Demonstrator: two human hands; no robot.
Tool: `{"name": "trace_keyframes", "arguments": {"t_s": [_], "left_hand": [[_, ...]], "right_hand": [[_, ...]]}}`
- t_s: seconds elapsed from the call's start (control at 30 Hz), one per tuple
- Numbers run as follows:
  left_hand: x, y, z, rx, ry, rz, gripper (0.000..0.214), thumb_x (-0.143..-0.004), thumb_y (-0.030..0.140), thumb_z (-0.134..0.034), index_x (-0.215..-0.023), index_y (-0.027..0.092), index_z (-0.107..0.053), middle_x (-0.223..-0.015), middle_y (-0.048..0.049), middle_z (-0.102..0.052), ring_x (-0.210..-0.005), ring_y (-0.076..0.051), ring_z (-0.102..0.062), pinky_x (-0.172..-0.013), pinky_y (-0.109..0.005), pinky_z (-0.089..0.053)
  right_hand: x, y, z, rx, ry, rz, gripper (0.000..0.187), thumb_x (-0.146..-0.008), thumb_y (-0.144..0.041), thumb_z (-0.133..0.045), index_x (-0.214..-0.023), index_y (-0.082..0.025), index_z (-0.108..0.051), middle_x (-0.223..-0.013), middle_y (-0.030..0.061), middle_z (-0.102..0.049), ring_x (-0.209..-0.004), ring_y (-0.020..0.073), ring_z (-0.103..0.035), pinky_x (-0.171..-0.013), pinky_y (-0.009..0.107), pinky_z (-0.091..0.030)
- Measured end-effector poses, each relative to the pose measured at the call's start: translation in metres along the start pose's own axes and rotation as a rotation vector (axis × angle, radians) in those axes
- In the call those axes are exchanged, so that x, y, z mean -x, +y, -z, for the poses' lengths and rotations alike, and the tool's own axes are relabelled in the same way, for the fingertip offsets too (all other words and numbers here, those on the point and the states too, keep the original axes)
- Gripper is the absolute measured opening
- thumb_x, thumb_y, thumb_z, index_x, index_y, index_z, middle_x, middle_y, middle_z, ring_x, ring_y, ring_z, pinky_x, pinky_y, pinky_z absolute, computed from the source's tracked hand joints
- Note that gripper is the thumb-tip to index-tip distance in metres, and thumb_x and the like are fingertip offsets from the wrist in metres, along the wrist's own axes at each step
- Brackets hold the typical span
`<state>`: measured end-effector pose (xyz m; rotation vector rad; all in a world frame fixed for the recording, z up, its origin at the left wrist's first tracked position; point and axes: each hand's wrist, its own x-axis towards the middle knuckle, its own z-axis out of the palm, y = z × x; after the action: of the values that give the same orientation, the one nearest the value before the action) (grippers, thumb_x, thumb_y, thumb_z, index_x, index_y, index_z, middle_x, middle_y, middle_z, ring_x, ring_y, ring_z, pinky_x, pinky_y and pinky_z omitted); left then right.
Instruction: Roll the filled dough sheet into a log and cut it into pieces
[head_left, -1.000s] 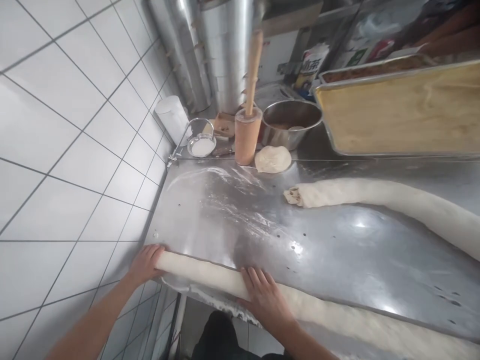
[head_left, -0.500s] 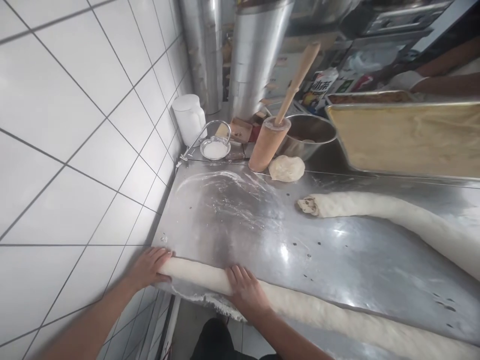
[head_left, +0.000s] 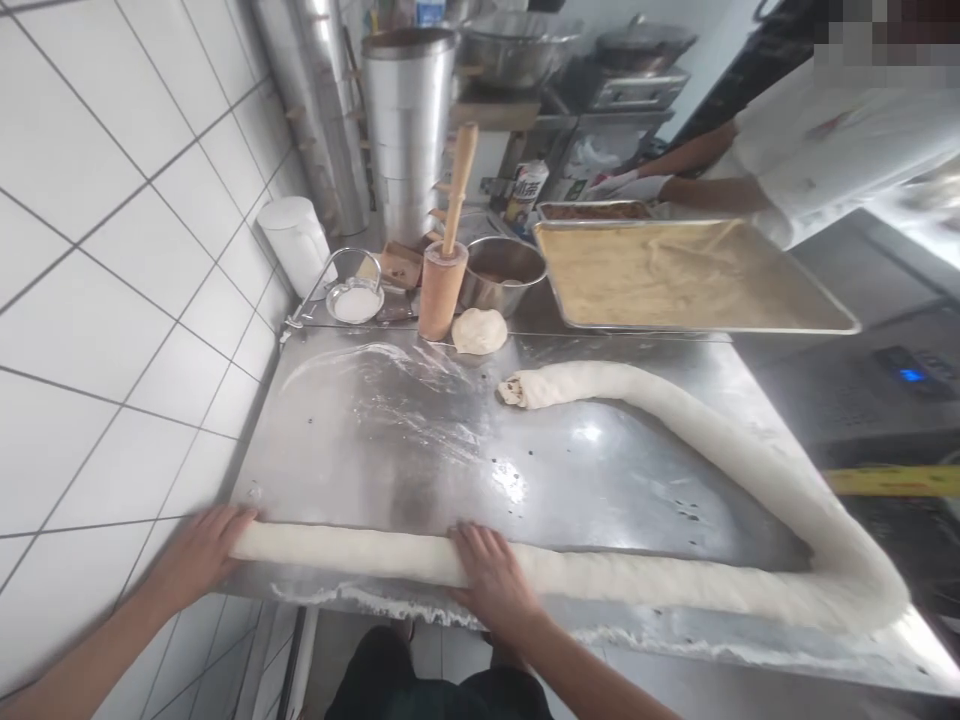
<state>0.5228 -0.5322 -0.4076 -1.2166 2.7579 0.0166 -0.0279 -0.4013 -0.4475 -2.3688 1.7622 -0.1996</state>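
Note:
A long filled dough roll (head_left: 645, 580) lies along the front edge of the metal table, bends at the right corner and runs back to a cut end with brown filling showing. At the tile wall, my left hand (head_left: 204, 548) is closed round the roll's left end. Farther right, my right hand (head_left: 495, 582) lies over the roll, its fingers curved across the top and thumb at the near side. A separate lump of dough (head_left: 480, 332) sits at the back of the table, beside an upright wooden rolling pin (head_left: 442, 290).
White tiles (head_left: 82, 310) border the left side. At the back stand a white jug (head_left: 294, 245), a small bowl of white powder (head_left: 355, 304), a metal pot (head_left: 504, 290) and a tray of yellowish filling (head_left: 750, 328). A co-worker's gloved hand (head_left: 637, 188) is behind the trays.
The camera view has swung right and shows the roll's whole bend and the co-worker. My left hand stays at the roll's end; my right hand stays over the roll.

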Motion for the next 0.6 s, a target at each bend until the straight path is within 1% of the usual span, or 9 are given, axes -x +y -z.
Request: {"name": "trace_keyframes", "arguments": {"t_s": [0.07,0.13,0.17,0.23,0.3,0.37,0.47,0.53,0.6], "left_hand": [[-0.003,0.034,0.002,-0.040,0.055,0.032,0.056,-0.096,0.032,-0.055,-0.151,0.021,-0.050,-0.142,-0.0165,-0.065,-0.132,-0.035,-0.061,-0.113,-0.053,-0.047],[-0.019,0.088,0.001,-0.037,0.103,0.053,0.064,-0.097,0.036,-0.055,-0.157,0.017,-0.042,-0.150,-0.0193,-0.059,-0.140,-0.038,-0.053,-0.116,-0.056,-0.044],[-0.033,0.118,-0.001,-0.013,0.117,0.044,0.070,-0.097,0.043,-0.057,-0.160,0.016,-0.039,-0.153,-0.0197,-0.056,-0.142,-0.039,-0.051,-0.116,-0.055,-0.043],[-0.067,0.176,-0.005,0.048,0.129,-0.039,0.081,-0.094,0.063,-0.059,-0.159,0.018,-0.040,-0.153,-0.0181,-0.056,-0.140,-0.038,-0.054,-0.116,-0.052,-0.044],[-0.102,0.217,-0.011,0.075,0.152,-0.111,0.082,-0.091,0.075,-0.057,-0.151,0.019,-0.053,-0.140,-0.0163,-0.067,-0.128,-0.036,-0.062,-0.108,-0.048,-0.049],[-0.127,0.235,-0.017,0.054,0.172,-0.166,0.077,-0.089,0.078,-0.055,-0.138,0.019,-0.064,-0.126,-0.0147,-0.073,-0.117,-0.034,-0.067,-0.101,-0.047,-0.052],[-0.135,0.231,-0.024,0.004,0.191,-0.208,0.073,-0.091,0.078,-0.053,-0.132,0.019,-0.067,-0.121,-0.0144,-0.074,-0.113,-0.032,-0.068,-0.099,-0.046,-0.051],[-0.128,0.222,-0.026,-0.001,0.195,-0.200,0.075,-0.091,0.077,-0.053,-0.137,0.019,-0.064,-0.127,-0.0151,-0.072,-0.117,-0.033,-0.067,-0.102,-0.046,-0.050],[-0.120,0.215,-0.027,0.004,0.186,-0.187,0.071,-0.093,0.074,-0.053,-0.140,0.021,-0.062,-0.128,-0.0144,-0.072,-0.118,-0.033,-0.066,-0.102,-0.047,-0.049]], "right_hand": [[0.038,0.051,0.015,0.049,-0.004,-0.061,0.082,-0.082,-0.071,-0.073,-0.141,-0.017,-0.059,-0.134,0.0153,-0.068,-0.121,0.0347,-0.060,-0.104,0.048,-0.045],[0.068,0.091,0.028,0.085,0.003,-0.068,0.075,-0.085,-0.066,-0.073,-0.139,-0.017,-0.060,-0.131,0.0150,-0.069,-0.119,0.0335,-0.061,-0.104,0.047,-0.045],[0.078,0.104,0.032,0.094,0.009,-0.060,0.072,-0.086,-0.064,-0.073,-0.138,-0.016,-0.061,-0.129,0.0148,-0.070,-0.118,0.0329,-0.061,-0.105,0.046,-0.045],[0.086,0.116,0.035,0.086,0.010,-0.033,0.071,-0.086,-0.063,-0.073,-0.137,-0.015,-0.061,-0.127,0.0144,-0.070,-0.116,0.0322,-0.062,-0.104,0.045,-0.045],[0.081,0.111,0.035,0.058,-0.005,-0.005,0.079,-0.082,-0.067,-0.076,-0.139,-0.015,-0.059,-0.128,0.0144,-0.070,-0.115,0.0322,-0.062,-0.101,0.045,-0.046],[0.068,0.098,0.033,0.026,-0.029,0.022,0.091,-0.078,-0.072,-0.077,-0.145,-0.014,-0.054,-0.131,0.0150,-0.069,-0.117,0.0329,-0.061,-0.100,0.045,-0.046],[0.046,0.075,0.029,0.002,-0.056,0.044,0.099,-0.073,-0.078,-0.077,-0.145,-0.014,-0.053,-0.129,0.0162,-0.068,-0.115,0.0341,-0.061,-0.099,0.045,-0.048],[0.037,0.065,0.027,-0.002,-0.066,0.057,0.093,-0.073,-0.077,-0.077,-0.138,-0.013,-0.058,-0.123,0.0154,-0.069,-0.108,0.0332,-0.062,-0.095,0.045,-0.050],[0.036,0.065,0.026,-0.003,-0.072,0.087,0.079,-0.078,-0.068,-0.079,-0.131,-0.013,-0.061,-0.115,0.0134,-0.070,-0.101,0.0314,-0.063,-0.090,0.044,-0.051]]}}
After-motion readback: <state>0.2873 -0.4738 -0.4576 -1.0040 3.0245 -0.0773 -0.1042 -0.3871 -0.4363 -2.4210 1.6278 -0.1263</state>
